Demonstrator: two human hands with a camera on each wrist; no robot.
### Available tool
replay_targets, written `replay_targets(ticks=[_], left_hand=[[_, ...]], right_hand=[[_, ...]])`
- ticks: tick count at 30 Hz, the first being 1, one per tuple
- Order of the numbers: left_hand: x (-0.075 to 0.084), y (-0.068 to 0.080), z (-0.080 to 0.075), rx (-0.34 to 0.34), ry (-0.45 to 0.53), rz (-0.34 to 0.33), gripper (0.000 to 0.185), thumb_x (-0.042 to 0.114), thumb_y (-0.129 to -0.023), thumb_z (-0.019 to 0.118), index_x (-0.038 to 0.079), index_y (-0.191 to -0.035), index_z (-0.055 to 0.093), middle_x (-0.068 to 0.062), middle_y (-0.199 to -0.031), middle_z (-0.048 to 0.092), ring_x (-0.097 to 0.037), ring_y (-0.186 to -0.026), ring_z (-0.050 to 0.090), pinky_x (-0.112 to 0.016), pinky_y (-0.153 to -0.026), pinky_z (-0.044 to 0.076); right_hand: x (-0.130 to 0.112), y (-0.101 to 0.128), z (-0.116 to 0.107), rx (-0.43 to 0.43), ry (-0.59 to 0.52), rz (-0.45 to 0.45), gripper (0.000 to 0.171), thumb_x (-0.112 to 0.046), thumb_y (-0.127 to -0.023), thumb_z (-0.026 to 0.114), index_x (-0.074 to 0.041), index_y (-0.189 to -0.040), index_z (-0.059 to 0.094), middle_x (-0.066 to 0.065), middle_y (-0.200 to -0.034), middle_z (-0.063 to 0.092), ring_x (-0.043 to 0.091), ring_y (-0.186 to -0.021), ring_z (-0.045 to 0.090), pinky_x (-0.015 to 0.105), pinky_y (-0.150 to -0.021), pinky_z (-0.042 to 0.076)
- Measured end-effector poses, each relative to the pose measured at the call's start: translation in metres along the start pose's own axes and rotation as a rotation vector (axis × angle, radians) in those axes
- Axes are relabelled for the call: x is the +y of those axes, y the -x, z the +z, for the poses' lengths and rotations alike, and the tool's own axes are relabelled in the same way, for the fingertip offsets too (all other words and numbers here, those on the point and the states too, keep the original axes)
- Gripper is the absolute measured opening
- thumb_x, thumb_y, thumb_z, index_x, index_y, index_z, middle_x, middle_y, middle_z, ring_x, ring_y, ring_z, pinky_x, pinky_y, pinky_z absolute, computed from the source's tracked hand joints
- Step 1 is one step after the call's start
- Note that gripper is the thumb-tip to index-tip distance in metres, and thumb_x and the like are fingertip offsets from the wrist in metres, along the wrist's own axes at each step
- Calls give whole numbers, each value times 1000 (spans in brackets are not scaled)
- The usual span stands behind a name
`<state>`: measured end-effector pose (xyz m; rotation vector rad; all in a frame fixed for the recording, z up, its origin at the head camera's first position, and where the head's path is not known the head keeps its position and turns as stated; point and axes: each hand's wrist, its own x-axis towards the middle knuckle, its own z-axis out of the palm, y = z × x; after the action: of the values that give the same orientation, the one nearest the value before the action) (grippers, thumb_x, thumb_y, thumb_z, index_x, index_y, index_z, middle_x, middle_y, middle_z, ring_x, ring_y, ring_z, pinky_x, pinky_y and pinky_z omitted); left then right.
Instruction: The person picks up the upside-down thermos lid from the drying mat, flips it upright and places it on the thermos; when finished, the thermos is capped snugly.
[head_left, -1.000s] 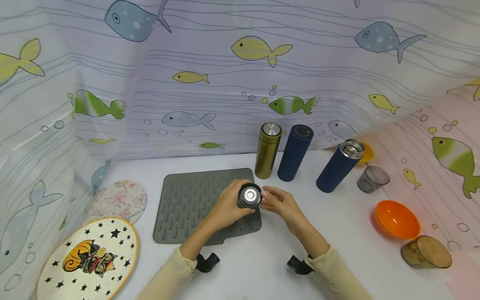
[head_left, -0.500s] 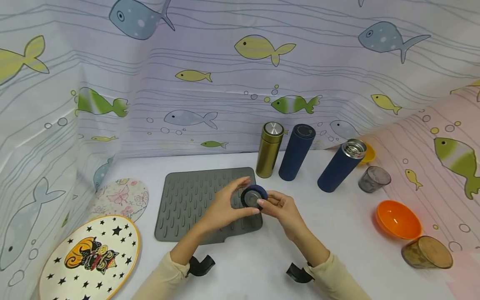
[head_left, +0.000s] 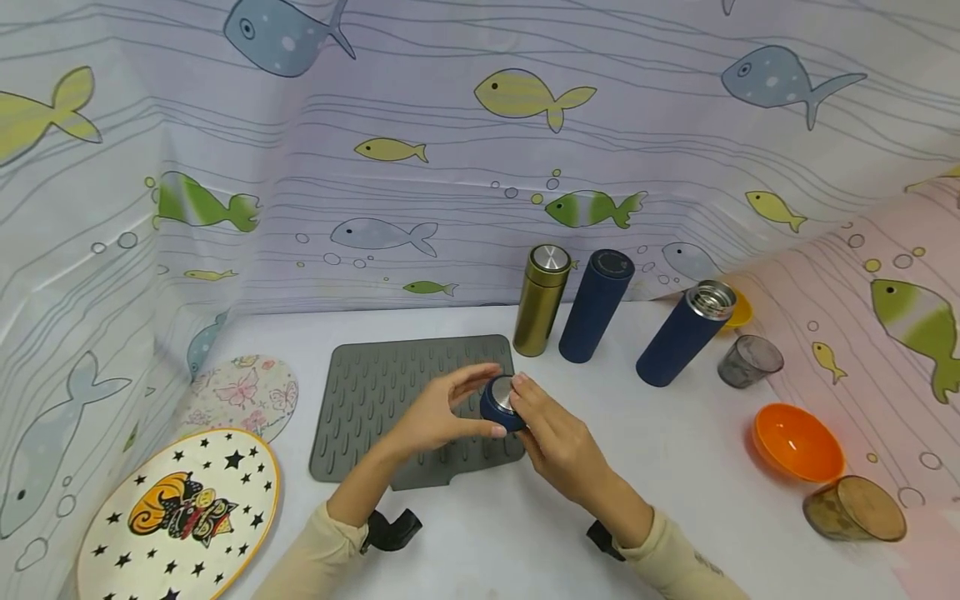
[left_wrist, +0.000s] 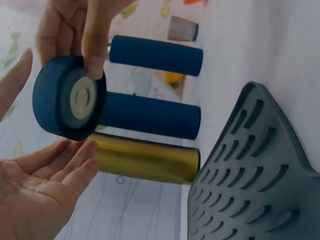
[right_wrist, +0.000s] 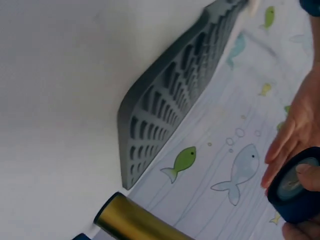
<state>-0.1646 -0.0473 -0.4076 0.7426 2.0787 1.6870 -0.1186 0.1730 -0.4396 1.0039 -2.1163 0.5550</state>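
Observation:
A navy flask lid with a silver disc hangs over the grey mat in the head view. My right hand pinches it, the thumb on the sealed underside in the left wrist view. The fingers of my left hand spread around the lid's other side without gripping it; whether a fingertip touches it I cannot tell. In the left wrist view, the left palm lies turned up below the lid. A navy flask with an uncovered steel mouth stands to the right.
A gold flask and a capped navy flask stand behind the ridged grey mat. At right are a smoky glass, orange bowl and amber glass. A cat-patterned plate and floral disc lie left.
The lid has been turned over, from its underside facing up to its silver disc facing up. My left hand has loosened around it, and my right hand has taken hold of it.

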Motion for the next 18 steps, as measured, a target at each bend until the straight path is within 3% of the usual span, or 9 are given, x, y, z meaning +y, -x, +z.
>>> replay_targets(ticks=[3, 10, 15, 18], left_hand=[[-2, 1, 1, -27, -3, 20, 85, 18, -78, 85, 3, -150, 40, -13, -154, 43, -32, -144, 38, -40, -119, 30], [-7, 0, 8, -71, 7, 122, 87, 8, -75, 86, 7, -150, 41, -11, -152, 46, -25, -141, 43, -36, -118, 32], [-8, -2, 17, 8, -72, 158, 80, 12, -72, 89, 12, -142, 51, -4, -139, 59, -20, -127, 55, -43, -111, 42], [-6, -8, 21, 98, -125, 182, 76, 15, -71, 90, 10, -137, 54, -5, -132, 63, -22, -121, 59, -46, -107, 46]], right_hand=[[2, 0, 1, 40, 62, -118, 31, -6, -104, 43, 12, -122, 61, 28, -129, 61, 41, -116, 63, 38, -98, 53], [7, -1, 4, 109, 109, -272, 24, 2, -101, 48, 13, -115, 64, 29, -123, 64, 42, -110, 66, 38, -95, 54], [9, 0, 1, 112, 98, -255, 24, 1, -101, 48, 11, -117, 63, 28, -126, 63, 41, -112, 65, 39, -99, 52], [13, 2, -5, 106, 96, -130, 30, -8, -101, 52, 9, -125, 59, 28, -134, 58, 39, -117, 62, 40, -102, 50]])
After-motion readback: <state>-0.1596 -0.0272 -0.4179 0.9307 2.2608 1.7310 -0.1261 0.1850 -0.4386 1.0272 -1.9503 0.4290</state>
